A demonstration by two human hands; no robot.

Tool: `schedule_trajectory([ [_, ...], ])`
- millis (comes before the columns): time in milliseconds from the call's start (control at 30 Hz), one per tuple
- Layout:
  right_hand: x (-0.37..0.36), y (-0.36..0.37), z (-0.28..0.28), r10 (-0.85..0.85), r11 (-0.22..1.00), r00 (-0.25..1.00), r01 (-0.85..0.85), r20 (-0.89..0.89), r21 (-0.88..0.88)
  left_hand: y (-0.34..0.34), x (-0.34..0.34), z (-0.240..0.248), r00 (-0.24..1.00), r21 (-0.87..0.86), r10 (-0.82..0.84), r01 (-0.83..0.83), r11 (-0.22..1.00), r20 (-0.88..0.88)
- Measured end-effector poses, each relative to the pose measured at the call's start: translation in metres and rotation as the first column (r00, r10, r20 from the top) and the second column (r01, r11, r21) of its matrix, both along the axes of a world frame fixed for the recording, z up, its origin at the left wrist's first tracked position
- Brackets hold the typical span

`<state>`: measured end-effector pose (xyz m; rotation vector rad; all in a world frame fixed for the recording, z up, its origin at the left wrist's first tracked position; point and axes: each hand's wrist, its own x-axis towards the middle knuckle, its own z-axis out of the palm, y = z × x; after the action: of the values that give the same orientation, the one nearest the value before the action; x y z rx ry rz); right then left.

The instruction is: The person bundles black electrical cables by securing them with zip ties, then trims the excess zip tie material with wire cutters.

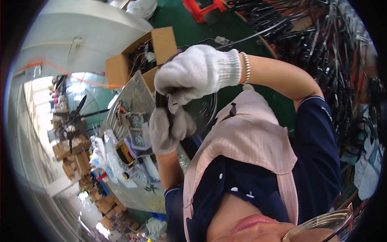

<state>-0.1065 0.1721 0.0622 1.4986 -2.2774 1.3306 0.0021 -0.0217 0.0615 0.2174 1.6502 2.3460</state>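
Observation:
My right hand (195, 72), in a white knitted glove, is closed around a dark part (161, 101), mostly hidden by the fingers. A small light-grey edge shows under its fingertips. Just below it, my left hand (169, 128), gloved too and blurred by motion, has its fingers bent around the lower end of the same dark part. What kind of part it is, I cannot make out. Thin dark cable loops (211, 109) hang beside the hands, in front of my pink apron (246, 129).
A worktable (149, 193) at left bears plastic bins of small metal parts (138, 131) and clear bags (117, 157). Behind the hands stands an open cardboard box (164, 42) of dark parts. Black cables (318, 52) lie heaped at right. A fan (74, 117) stands beyond the table.

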Motion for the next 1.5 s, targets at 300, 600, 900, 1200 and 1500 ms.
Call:
schedule_trajectory([
  [300,-0.038,0.259,-0.14,-0.716,0.644,0.694,0.7,-0.081,0.308,-0.169,0.072,-0.006,0.949,0.043,0.316,-0.315,0.948,-0.006],
  [600,0.043,0.03,-0.058,-0.106,0.961,0.993,0.118,-0.06,0.25,-0.002,-0.011,-0.028,0.973,-0.515,0.084,0.039,0.857,0.213],
  [900,-0.018,0.169,-0.064,-0.626,0.773,0.742,0.631,0.241,0.064,0.008,-0.03,-0.024,0.955,-0.17,-0.047,0.101,0.98,0.294],
  [1200,-0.085,0.424,-0.201,-0.793,0.553,0.514,0.833,0.328,0.032,-0.002,-0.02,-0.01,0.944,-0.292,0.227,-0.152,0.944,0.241],
  [1500,-0.016,0.111,-0.074,0.329,0.572,0.921,-0.016,-0.211,0.82,-0.009,-0.015,-0.045,0.89,-0.371,0.39,-0.288,0.883,0.238],
])
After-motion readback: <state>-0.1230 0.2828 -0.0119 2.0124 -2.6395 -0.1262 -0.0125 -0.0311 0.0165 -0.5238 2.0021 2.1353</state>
